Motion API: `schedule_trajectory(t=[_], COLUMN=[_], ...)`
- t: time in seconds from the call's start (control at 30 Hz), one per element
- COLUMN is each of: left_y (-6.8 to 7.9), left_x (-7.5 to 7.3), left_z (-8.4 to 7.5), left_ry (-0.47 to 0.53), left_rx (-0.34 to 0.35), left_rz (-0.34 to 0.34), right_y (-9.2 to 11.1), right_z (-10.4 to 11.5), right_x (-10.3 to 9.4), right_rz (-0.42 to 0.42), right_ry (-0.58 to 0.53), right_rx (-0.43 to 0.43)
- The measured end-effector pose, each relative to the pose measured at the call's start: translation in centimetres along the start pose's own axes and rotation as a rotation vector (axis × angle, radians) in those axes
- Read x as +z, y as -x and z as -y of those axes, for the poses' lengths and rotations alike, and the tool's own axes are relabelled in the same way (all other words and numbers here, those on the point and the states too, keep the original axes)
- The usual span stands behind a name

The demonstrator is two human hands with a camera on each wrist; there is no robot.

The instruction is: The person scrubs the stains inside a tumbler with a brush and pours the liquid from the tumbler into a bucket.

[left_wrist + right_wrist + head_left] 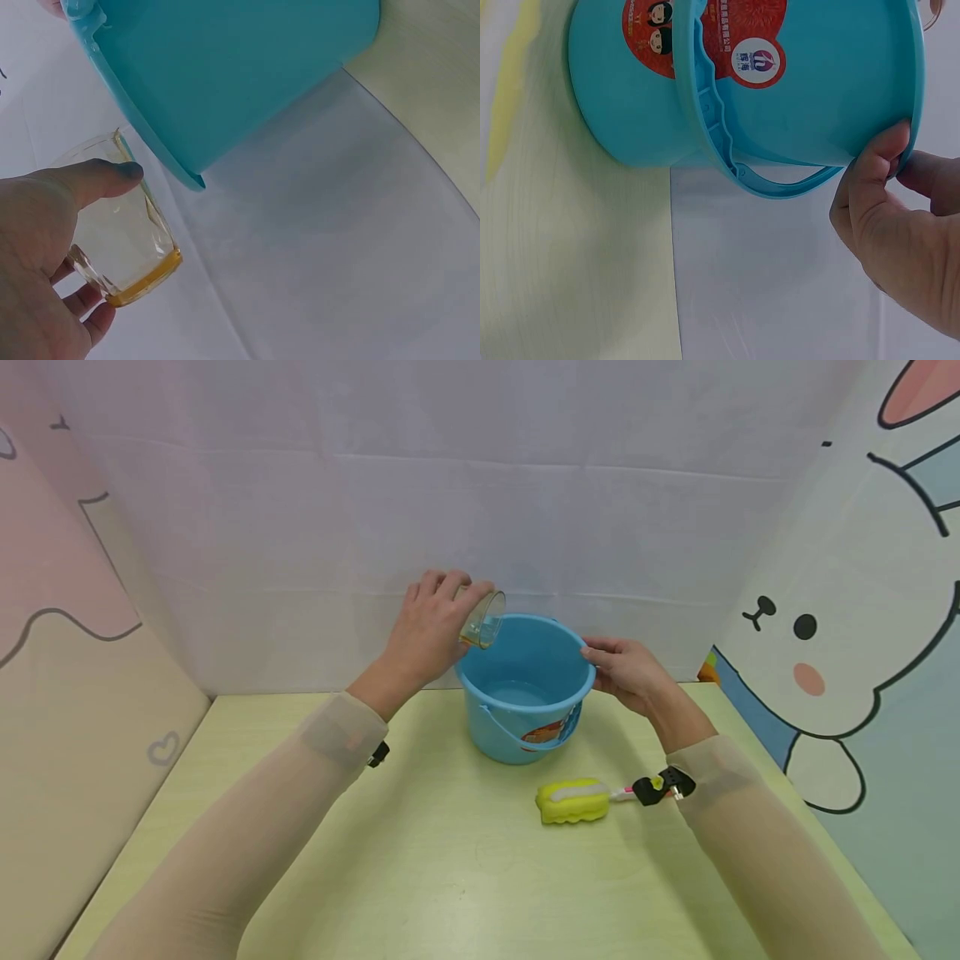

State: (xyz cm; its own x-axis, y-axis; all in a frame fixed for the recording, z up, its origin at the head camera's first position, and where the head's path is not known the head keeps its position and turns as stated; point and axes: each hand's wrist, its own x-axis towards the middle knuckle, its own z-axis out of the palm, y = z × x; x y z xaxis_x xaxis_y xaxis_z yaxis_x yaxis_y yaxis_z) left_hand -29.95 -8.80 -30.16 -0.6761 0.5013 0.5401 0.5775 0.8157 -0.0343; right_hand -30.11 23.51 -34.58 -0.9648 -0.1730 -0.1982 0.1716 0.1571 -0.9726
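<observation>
My left hand (pixel 429 625) grips a clear amber-tinted glass (pixel 120 225) and holds it tilted over the left rim of a blue bucket (pixel 495 727). In the left wrist view the thumb lies along the glass's side, with other fingers around behind it. The bucket stands upright with what looks like a little liquid at its bottom. On the bucket's right side my right hand (pixel 626 672) pinches the rim between thumb and fingers. The bucket's handle (pixel 712 127) hangs down across its front, over a red label (pixel 742 37).
A yellow sponge brush (pixel 573 802) lies on the pale table (pixel 390 877) in front of the bucket, its handle partly hidden by the right wrist's camera. A white cloth wall (pixel 300 527) rises behind, and printed curtains (pixel 862 635) flank the table.
</observation>
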Motion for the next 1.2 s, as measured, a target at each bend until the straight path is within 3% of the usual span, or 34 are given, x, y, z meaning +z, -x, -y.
schedule_trajectory(t=[1.2], left_y=[-0.13], left_x=[0.17], left_z=[-0.25], left_ry=[-0.05], left_rx=[0.034], left_rz=[-0.021], right_y=[-0.06], right_z=[-0.13], right_x=[0.09], right_rz=[0.001], right_ry=[-0.004], right_rx=[-0.001])
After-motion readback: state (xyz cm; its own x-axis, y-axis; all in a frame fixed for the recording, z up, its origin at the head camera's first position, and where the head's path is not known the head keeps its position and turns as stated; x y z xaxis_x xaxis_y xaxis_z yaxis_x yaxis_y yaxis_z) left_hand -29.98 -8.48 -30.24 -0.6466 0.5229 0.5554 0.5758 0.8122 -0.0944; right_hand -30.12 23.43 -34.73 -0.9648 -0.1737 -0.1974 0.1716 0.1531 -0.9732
